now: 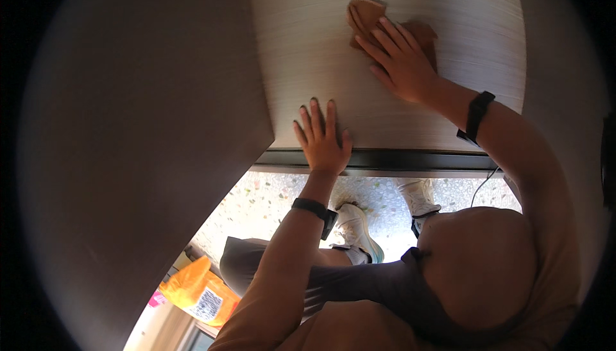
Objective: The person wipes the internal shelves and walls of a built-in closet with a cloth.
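Observation:
My right hand [410,68] lies flat on a brown cloth [366,17], fingers stretched out, pressing it against a pale wood-grain panel [308,43]. The cloth is bunched, with one folded edge past the fingertips and another part beside the knuckles. Lower and to the left, my left hand [325,149] rests open with spread fingers on the same panel, close to its dark front edge, and holds nothing. Each wrist wears a black band.
A dark side panel [141,107] rises along the left, and another wall [564,56] bounds the right. Below the black edge strip [410,160] are a speckled floor [250,197], my light shoes [353,226] and a thin cable [481,187]. An orange bag [196,287] sits lower left.

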Demonstrator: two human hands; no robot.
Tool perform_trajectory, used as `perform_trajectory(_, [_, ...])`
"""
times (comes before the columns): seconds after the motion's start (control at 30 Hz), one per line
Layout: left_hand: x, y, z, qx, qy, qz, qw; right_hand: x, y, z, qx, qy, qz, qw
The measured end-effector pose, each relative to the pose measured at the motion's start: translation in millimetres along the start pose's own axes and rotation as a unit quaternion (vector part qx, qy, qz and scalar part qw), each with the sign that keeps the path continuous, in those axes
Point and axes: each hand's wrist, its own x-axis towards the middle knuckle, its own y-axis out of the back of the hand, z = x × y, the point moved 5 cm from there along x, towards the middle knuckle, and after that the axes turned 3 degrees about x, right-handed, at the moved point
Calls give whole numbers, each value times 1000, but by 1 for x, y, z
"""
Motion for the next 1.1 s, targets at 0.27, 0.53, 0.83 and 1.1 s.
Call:
perform_trajectory(0.27, [-2, -2, -18, -170, 24, 37, 985, 86, -82, -96, 40, 115, -56, 991])
perform_trajectory(0.53, [-33, -7, -75, -196, 144, 166, 956, 65, -92, -161, 126, 225, -97, 961])
perform_trajectory(0.83, [-32, 0, -55, 63, 28, 199, 978, -15, -50, -83, 95, 250, -125, 955])
perform_trajectory(1.1, [-32, -4, -48, 55, 28, 164, 984, -139, 20, 75, -129, -141, -102, 976])
